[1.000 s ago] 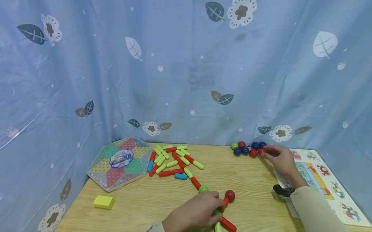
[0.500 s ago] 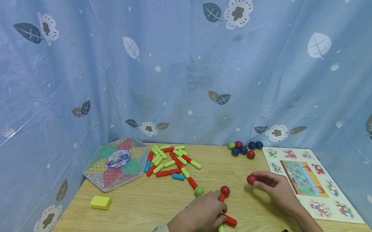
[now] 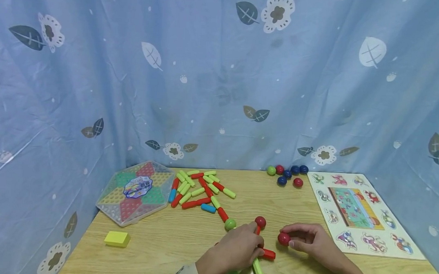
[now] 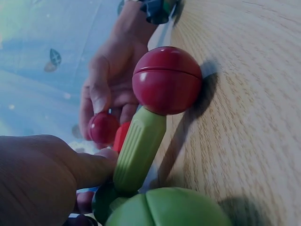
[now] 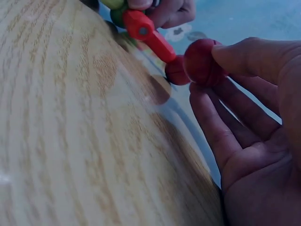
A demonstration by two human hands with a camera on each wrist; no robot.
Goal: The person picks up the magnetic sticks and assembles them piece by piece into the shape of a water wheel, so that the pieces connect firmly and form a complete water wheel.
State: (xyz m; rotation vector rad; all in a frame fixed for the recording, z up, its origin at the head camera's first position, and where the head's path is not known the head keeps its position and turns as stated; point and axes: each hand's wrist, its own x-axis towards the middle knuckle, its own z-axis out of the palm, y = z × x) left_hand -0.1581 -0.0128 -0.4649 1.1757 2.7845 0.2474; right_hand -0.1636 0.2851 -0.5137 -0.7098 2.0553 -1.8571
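Observation:
My right hand (image 3: 316, 243) pinches a glossy red ball (image 3: 283, 238) between thumb and fingertips, just right of a toy construction of balls and rods. Over that construction lies my left hand (image 3: 233, 246), its thumb and fingers gripping the middle, where a dark green ball (image 4: 110, 202) shows partly. A yellow-green rod (image 4: 141, 150) runs from there to a red ball (image 4: 167, 80). One red rod (image 3: 268, 254) points toward my right hand, a hole showing in its end in the right wrist view. Another red ball (image 3: 260, 222) tops a second red rod. My left hand hides much of the construction.
Loose green, red and blue rods (image 3: 198, 192) lie at the back centre. Several balls (image 3: 281, 181) sit by the curtain. A hexagonal Chinese checkers box (image 3: 136, 190) stands left, a yellow block (image 3: 117, 239) before it. A picture puzzle board (image 3: 329, 233) lies right.
My right hand has taken a red ball from the back group and carried it toward me and left, up beside the construction. My left hand keeps its grip; the construction has turned slightly.

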